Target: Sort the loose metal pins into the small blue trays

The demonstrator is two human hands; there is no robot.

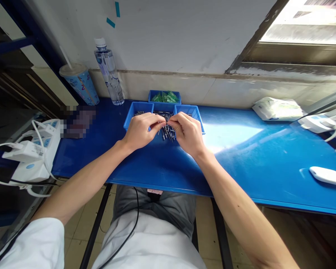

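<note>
My left hand [142, 130] and my right hand [188, 133] meet fingertip to fingertip above the table's near-middle. Both are closed in a pinch, and whatever lies between the fingertips is too small to make out. Just below them is a pile of small thin metal pins [168, 133], dark and silvery, spilling toward me. Behind my hands stand blue plastic bins, a left one [132, 112] and a right one [199, 118], partly hidden by my fingers. More pins show inside the left and middle bins. A smaller blue bin [150, 98] at the back holds green packets [165, 97].
On the blue table [240, 164], a water bottle [109, 73] and a lidded cup [81, 85] stand at the back left. White power strips [37, 153] with cables lie at the left edge. A soft white pack [278, 109] and a white mouse-like object [328, 175] are at right.
</note>
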